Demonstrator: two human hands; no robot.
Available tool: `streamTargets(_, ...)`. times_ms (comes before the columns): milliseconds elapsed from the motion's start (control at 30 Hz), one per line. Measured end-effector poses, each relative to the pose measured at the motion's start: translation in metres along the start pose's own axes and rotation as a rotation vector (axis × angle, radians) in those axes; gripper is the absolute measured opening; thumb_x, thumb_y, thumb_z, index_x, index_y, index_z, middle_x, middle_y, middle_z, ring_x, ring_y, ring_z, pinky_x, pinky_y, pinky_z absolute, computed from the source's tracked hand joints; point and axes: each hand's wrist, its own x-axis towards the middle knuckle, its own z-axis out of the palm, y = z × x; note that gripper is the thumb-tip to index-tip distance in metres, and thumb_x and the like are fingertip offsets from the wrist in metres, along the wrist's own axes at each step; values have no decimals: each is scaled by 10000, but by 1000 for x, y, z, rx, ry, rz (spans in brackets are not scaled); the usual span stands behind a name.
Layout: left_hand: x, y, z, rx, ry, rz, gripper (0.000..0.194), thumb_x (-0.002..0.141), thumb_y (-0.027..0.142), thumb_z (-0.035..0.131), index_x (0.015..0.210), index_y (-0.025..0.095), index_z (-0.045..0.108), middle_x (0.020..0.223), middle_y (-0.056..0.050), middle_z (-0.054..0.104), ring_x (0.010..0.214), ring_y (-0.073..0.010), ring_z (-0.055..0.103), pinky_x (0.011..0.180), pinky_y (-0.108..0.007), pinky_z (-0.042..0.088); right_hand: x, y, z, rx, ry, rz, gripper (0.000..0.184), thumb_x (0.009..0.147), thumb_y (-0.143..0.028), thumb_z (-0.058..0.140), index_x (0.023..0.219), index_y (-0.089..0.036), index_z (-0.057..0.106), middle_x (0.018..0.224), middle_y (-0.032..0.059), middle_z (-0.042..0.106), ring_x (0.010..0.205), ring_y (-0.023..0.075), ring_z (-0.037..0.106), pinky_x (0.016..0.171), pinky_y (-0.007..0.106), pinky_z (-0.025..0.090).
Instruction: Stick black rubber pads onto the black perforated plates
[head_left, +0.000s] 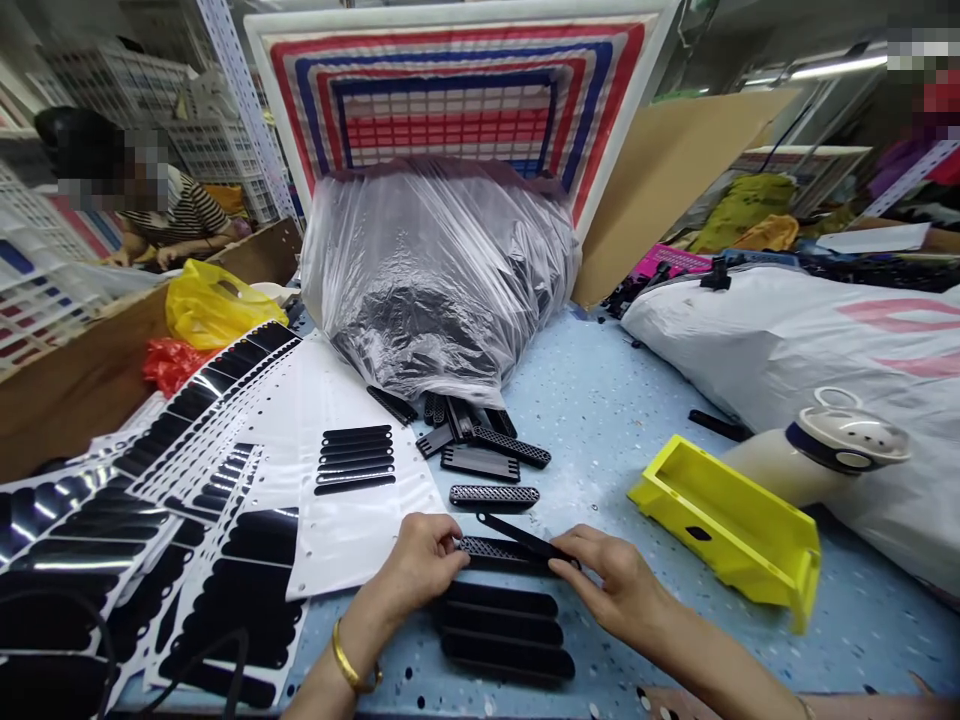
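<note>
My left hand (427, 552) pinches the left end of a black perforated plastic piece (499, 549) lying on the blue table. In my right hand (611, 575) is a thin black adhesive strip (517, 534), held at its right end and slanting over the piece. Another perforated piece (495, 496) lies just beyond. Nearer to me, several smooth black pieces (502, 630) are lined up side by side. To the left, a white backing sheet (360, 540) carries several black strips (355, 459).
A clear plastic bag (442, 270) of black pieces stands at the back, loose pieces (480, 462) spilling before it. Sheets of black strips (232, 560) cover the left. On the right are a yellow bin (727, 530), a bottle (817, 445) and a white sack (750, 330). A person (172, 210) sits far left.
</note>
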Motion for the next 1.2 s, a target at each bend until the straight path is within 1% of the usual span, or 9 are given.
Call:
streamTargets(133,-2,-1,-1,-64,-3,-6,409,609,90,627,1004,113,733,599,51,537,519,-107,458,527,-222,374,-4,-2,-3,-91,75,-138,237,941,-176,472,960,-165,708,854,111,741,728,204,705,648,292,579)
streamTargets(233,-1,0,-1,-15,-29,57,287,620,92,621,870,126,758,573,46,511,539,-113,451,538,-225,355,-1,-3,-3,-113,52,-175,238,951,-166,466,979,-162,702,858,115,743,727,205,706,648,289,583)
streamTargets(333,-1,-2,-2,-23,-30,71,177,659,118,599,752,133,749,544,37,498,544,-118,450,533,-229,335,1,-4,-4,-114,-9,-165,237,957,-167,461,941,-176,697,857,108,737,708,200,697,628,285,576)
streamTargets(533,0,-10,-2,-164,-16,41,200,643,155,629,802,131,749,558,44,497,520,-104,438,513,-223,334,5,-4,-3,-123,-62,-182,256,982,-198,442,904,-175,685,858,111,723,701,195,678,636,291,563)
streamTargets(633,-1,-9,-2,-174,-14,37,169,654,162,618,761,131,745,546,40,498,517,-101,435,505,-222,324,6,-4,0,-121,-80,-177,273,990,-212,431,889,-174,681,870,118,721,709,195,674,642,290,557)
streamTargets(767,-2,-7,-3,-207,3,8,221,628,155,652,822,123,754,553,36,531,515,-98,456,507,-219,348,7,-5,2,-126,-83,-180,266,983,-200,436,892,-168,684,875,120,720,714,198,673,654,296,556)
streamTargets(900,-4,2,-9,-342,34,-45,305,584,210,761,872,113,738,577,33,568,486,-82,471,480,-204,371,10,-10,-2,-156,-42,-203,220,961,-186,476,901,-166,687,873,123,722,722,211,678,670,317,561)
streamTargets(1067,-7,22,-16,-478,-23,-83,238,642,335,763,666,125,654,529,23,575,418,-71,494,426,-182,363,17,-26,-5,-116,43,-248,217,958,-161,467,944,-153,684,880,135,729,741,220,690,686,335,575)
streamTargets(1200,-8,30,-15,-646,-43,-150,235,616,313,738,574,137,588,500,0,603,358,-65,491,354,-161,248,15,-27,-6,41,19,-153,209,923,-209,566,1108,-174,658,892,99,740,766,212,709,688,317,594)
